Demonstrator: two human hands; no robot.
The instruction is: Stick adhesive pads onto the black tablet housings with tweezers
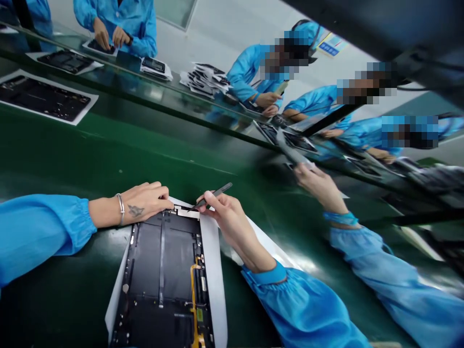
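From afar I see a pale wall (228, 29) with a small poster (330, 45); a dark structure (362, 29) overhead; a green work surface (119, 145) catching white glare (306, 263).

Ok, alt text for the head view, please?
A person's right hand holds tweezers at the far edge of an opened electronic device, the left hand on that edge. The device lies on white sheeting on a green work surface; co-workers in blue beyond.

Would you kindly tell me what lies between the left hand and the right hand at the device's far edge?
In the head view, a pale strip on the device and the tip of the tweezers lie between the left hand and right hand.
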